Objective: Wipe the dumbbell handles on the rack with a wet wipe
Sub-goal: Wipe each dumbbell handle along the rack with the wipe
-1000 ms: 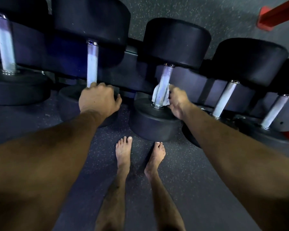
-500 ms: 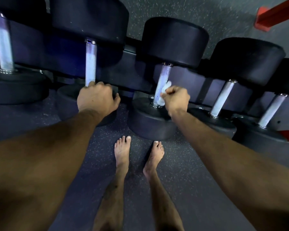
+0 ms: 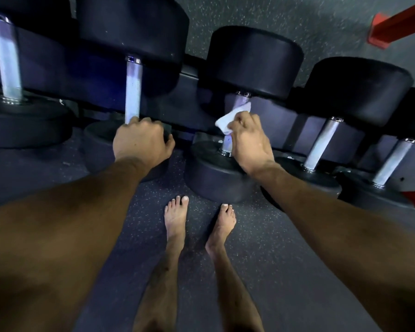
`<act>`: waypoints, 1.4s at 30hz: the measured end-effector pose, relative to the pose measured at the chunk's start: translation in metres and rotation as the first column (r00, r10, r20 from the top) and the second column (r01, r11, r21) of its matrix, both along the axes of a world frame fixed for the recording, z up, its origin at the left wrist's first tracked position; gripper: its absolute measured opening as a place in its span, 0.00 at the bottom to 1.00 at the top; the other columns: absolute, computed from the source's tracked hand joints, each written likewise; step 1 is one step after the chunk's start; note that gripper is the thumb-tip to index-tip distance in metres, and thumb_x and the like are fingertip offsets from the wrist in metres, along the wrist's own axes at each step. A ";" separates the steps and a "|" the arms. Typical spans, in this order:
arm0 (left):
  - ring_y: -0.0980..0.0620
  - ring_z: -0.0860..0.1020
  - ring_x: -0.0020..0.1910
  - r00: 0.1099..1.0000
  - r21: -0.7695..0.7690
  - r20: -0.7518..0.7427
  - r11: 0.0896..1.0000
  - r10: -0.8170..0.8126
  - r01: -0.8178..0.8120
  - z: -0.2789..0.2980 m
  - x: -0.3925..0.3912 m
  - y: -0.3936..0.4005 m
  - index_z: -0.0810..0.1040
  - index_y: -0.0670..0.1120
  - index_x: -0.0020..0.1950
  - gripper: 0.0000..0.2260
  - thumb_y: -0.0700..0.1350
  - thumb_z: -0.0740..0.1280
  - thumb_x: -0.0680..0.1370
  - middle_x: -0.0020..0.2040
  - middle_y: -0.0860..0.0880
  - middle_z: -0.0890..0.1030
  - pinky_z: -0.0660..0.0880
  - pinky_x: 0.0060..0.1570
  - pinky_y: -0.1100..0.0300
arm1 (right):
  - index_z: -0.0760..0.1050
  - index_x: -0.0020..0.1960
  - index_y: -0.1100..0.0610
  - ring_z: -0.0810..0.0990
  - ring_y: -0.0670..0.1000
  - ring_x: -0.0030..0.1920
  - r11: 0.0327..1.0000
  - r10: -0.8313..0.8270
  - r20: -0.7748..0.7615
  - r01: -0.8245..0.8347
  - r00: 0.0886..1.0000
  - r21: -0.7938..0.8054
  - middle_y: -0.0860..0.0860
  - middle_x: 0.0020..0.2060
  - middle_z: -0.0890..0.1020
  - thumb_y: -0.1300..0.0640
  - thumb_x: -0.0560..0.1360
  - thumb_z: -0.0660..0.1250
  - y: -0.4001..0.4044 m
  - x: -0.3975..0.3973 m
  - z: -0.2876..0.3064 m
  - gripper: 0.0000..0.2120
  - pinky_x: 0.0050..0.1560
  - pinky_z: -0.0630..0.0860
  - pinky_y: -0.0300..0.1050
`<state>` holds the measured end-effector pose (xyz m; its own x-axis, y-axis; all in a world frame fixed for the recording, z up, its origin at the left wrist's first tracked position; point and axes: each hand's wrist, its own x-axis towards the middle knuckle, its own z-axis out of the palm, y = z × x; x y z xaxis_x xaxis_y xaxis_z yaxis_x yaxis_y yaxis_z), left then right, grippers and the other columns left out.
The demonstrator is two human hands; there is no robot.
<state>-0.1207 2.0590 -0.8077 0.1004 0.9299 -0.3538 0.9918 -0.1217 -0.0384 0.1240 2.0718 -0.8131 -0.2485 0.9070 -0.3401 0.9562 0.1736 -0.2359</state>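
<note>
Looking down from the head view: dark dumbbell rack (image 3: 192, 80) runs across the top, carrying a row of black round-headed dumbbells with steel handles. Speckled rubber floor (image 3: 261, 259) fills the bottom half. A red bar (image 3: 398, 22) sits top right, well apart from the rack row, and another bit of red shows at the right edge behind the last dumbbell.

Both bare forearms reach in from the bottom corners. Two bare feet (image 3: 175, 221) stand on the floor just in front of the middle dumbbell (image 3: 252, 63), toes near its lower head.

Left hand (image 3: 139, 142) is clenched round the bottom of the second handle (image 3: 132, 92), fingers wrapped over the bar, thumb out to the right against the lower head (bar shows bare above the fist).

Right hand (image 3: 249, 142) grasps the white wet wipe (image 3: 233, 117), fingers curled and pinching it against the middle handle (image 3: 240, 101). The wipe sits partway up that handle, bunched, one end sticking out left of the knuckles, the other lying on the bar just under the upper head. Short bare stretch of bar shows below the hand, down to the collar.

Far-left handle (image 3: 6, 56) and the two right handles (image 3: 321, 142) are untouched by either hand.
</note>
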 end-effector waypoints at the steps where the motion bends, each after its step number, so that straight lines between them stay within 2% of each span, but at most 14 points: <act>1: 0.39 0.79 0.45 1.000 -0.001 0.000 1.000 0.003 -0.003 0.000 0.001 0.001 0.81 0.42 0.46 0.19 0.58 0.64 0.77 0.41 0.42 0.80 0.65 0.34 0.55 | 0.77 0.56 0.62 0.68 0.56 0.61 0.998 0.050 0.012 -0.050 0.999 0.023 0.55 0.61 0.73 0.67 0.72 0.68 0.006 0.002 0.002 0.13 0.54 0.77 0.53; 4: 0.39 0.79 0.46 1.000 0.000 0.008 1.000 0.002 -0.002 0.000 0.000 0.002 0.81 0.42 0.47 0.19 0.58 0.64 0.76 0.42 0.42 0.80 0.65 0.35 0.55 | 0.76 0.56 0.64 0.69 0.60 0.66 0.981 0.171 0.076 -0.177 0.982 0.077 0.60 0.66 0.73 0.69 0.68 0.68 0.022 0.000 0.004 0.16 0.64 0.70 0.51; 6: 0.39 0.79 0.46 1.000 -0.003 0.008 1.000 0.007 -0.007 0.000 0.001 0.002 0.81 0.42 0.47 0.19 0.58 0.64 0.76 0.42 0.42 0.80 0.65 0.35 0.55 | 0.77 0.57 0.67 0.69 0.63 0.68 0.958 0.269 0.168 -0.281 0.949 0.054 0.63 0.63 0.76 0.67 0.69 0.64 0.025 -0.003 0.002 0.16 0.70 0.65 0.55; 10: 0.40 0.79 0.45 1.000 -0.004 0.016 1.000 0.006 -0.006 -0.001 0.001 0.001 0.81 0.42 0.47 0.19 0.58 0.63 0.76 0.42 0.42 0.80 0.65 0.35 0.55 | 0.80 0.58 0.62 0.73 0.61 0.63 0.793 0.609 0.307 -0.570 0.731 -0.216 0.58 0.53 0.81 0.62 0.75 0.56 0.015 -0.014 0.002 0.18 0.78 0.52 0.55; 12: 0.40 0.79 0.45 1.000 0.004 0.020 1.000 0.014 -0.014 -0.001 0.000 0.001 0.81 0.42 0.46 0.19 0.58 0.64 0.76 0.42 0.43 0.80 0.65 0.35 0.55 | 0.80 0.59 0.58 0.73 0.58 0.62 0.752 0.659 0.343 -0.582 0.669 -0.309 0.55 0.55 0.81 0.58 0.77 0.60 0.028 -0.023 0.009 0.15 0.78 0.51 0.53; 15: 0.40 0.78 0.45 1.000 0.008 0.024 1.000 0.016 -0.016 -0.002 0.000 0.000 0.81 0.42 0.46 0.19 0.58 0.63 0.77 0.42 0.43 0.80 0.65 0.35 0.55 | 0.79 0.62 0.54 0.72 0.56 0.65 0.792 0.609 0.486 -0.509 0.627 -0.336 0.53 0.60 0.80 0.53 0.78 0.62 0.054 -0.034 0.015 0.15 0.73 0.58 0.51; 18: 0.40 0.78 0.45 1.000 -0.006 0.019 1.000 0.023 -0.023 -0.002 0.001 0.002 0.81 0.43 0.47 0.19 0.58 0.63 0.77 0.42 0.44 0.80 0.65 0.36 0.55 | 0.75 0.68 0.54 0.71 0.56 0.66 0.730 0.672 0.595 -0.530 0.441 -0.431 0.52 0.65 0.77 0.51 0.81 0.56 0.049 -0.044 0.011 0.19 0.72 0.59 0.55; 20: 0.40 0.78 0.45 1.000 -0.002 0.025 1.000 0.018 -0.018 -0.002 0.000 0.003 0.81 0.43 0.47 0.19 0.58 0.62 0.77 0.42 0.43 0.80 0.65 0.36 0.55 | 0.72 0.71 0.54 0.70 0.56 0.67 0.656 0.747 0.557 -0.537 0.363 -0.530 0.53 0.68 0.75 0.52 0.82 0.53 0.035 -0.050 0.002 0.20 0.73 0.59 0.55; 23: 0.40 0.78 0.45 0.999 -0.006 0.028 1.000 0.025 -0.024 -0.001 0.000 0.002 0.81 0.43 0.47 0.18 0.58 0.63 0.77 0.42 0.43 0.80 0.66 0.36 0.55 | 0.71 0.71 0.54 0.71 0.55 0.68 0.612 0.790 0.472 -0.542 0.391 -0.576 0.52 0.68 0.75 0.54 0.82 0.53 0.035 -0.051 0.003 0.20 0.72 0.60 0.53; 30: 0.40 0.79 0.43 0.999 -0.013 0.036 1.000 0.015 -0.015 0.000 0.000 0.003 0.81 0.42 0.45 0.18 0.57 0.64 0.76 0.40 0.43 0.80 0.66 0.35 0.55 | 0.73 0.70 0.55 0.68 0.57 0.71 0.709 0.702 0.594 -0.464 0.394 -0.530 0.53 0.69 0.75 0.53 0.82 0.56 0.072 -0.049 0.019 0.19 0.71 0.62 0.54; 33: 0.40 0.79 0.43 0.999 -0.008 0.040 1.000 0.016 -0.015 0.000 -0.001 0.003 0.80 0.43 0.45 0.18 0.57 0.63 0.76 0.40 0.43 0.80 0.66 0.35 0.55 | 0.74 0.69 0.54 0.69 0.56 0.69 0.697 0.715 0.560 -0.495 0.420 -0.519 0.52 0.68 0.76 0.52 0.82 0.55 0.054 -0.051 0.013 0.19 0.72 0.59 0.54; 37: 0.40 0.78 0.43 0.999 -0.013 0.045 1.000 0.010 -0.010 -0.002 0.000 0.001 0.80 0.43 0.44 0.18 0.57 0.63 0.76 0.40 0.43 0.80 0.66 0.35 0.55 | 0.77 0.64 0.56 0.75 0.57 0.64 0.706 0.704 0.394 -0.522 0.592 -0.478 0.56 0.62 0.80 0.59 0.80 0.59 0.029 -0.050 0.016 0.15 0.71 0.63 0.50; 40: 0.39 0.78 0.42 0.999 -0.001 0.038 1.000 0.003 -0.003 -0.002 -0.001 0.000 0.80 0.42 0.44 0.18 0.57 0.63 0.76 0.40 0.43 0.80 0.65 0.34 0.55 | 0.80 0.58 0.57 0.79 0.61 0.57 0.813 0.560 0.288 -0.448 0.777 -0.372 0.58 0.55 0.82 0.62 0.78 0.61 0.026 -0.044 0.027 0.13 0.60 0.73 0.49; 42: 0.39 0.78 0.42 0.999 -0.011 0.037 1.000 0.005 -0.005 -0.001 0.000 -0.001 0.80 0.42 0.44 0.18 0.57 0.63 0.76 0.40 0.43 0.80 0.65 0.34 0.55 | 0.79 0.57 0.54 0.80 0.63 0.54 0.870 0.400 0.181 -0.310 0.898 -0.383 0.58 0.54 0.82 0.62 0.76 0.62 0.018 -0.040 0.036 0.13 0.54 0.75 0.49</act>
<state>-0.1205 2.0584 -0.8090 0.1088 0.9267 -0.3597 0.9931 -0.1169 -0.0007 0.0838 2.0901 -0.7766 -0.3987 0.5917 -0.7007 0.8786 0.4654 -0.1069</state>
